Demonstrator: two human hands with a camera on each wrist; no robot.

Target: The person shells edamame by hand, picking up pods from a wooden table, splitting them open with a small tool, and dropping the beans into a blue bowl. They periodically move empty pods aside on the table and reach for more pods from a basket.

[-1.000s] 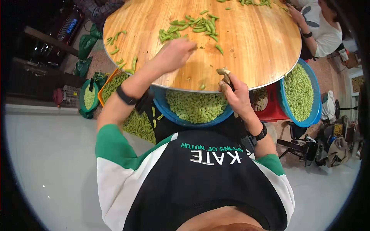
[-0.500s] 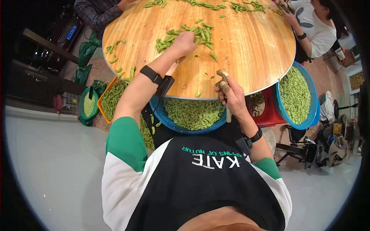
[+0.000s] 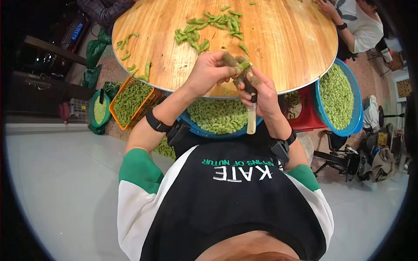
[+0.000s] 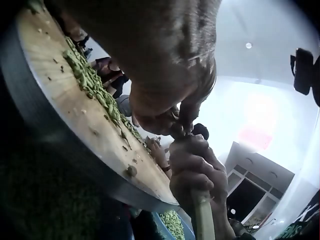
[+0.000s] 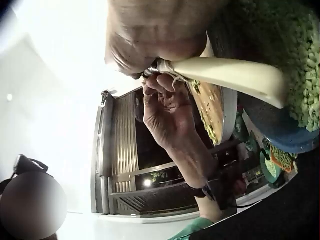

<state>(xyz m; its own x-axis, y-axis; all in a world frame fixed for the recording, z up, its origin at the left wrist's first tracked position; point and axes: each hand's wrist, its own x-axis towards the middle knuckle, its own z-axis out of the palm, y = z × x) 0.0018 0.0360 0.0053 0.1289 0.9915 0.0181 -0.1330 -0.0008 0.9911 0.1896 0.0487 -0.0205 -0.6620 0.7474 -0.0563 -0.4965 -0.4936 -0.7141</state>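
Over the near edge of the round wooden table [image 3: 287,48], my two hands meet. My left hand [image 3: 207,73] pinches a green edamame pod [image 3: 244,65] between thumb and fingers. Close against it, my right hand [image 3: 263,93] grips a tool with a cream handle [image 3: 251,119] pointing down toward me. In the right wrist view the handle [image 5: 227,75] sticks out from the curled fingers; its working end is hidden between the hands. A loose pile of edamame pods [image 3: 191,35] lies on the table just beyond my left hand.
Below the table edge sits a blue basin [image 3: 220,117] of pale green shelled beans. Another blue basin [image 3: 337,98] of beans stands right, beside a red stool [image 3: 303,108]. An orange crate [image 3: 130,104] of pods is at left. Other people sit around the far side.
My left hand reached to the pod pile, then came back toward me with a pod and met the right hand. The right hand stayed near the table edge, keeping its tool.
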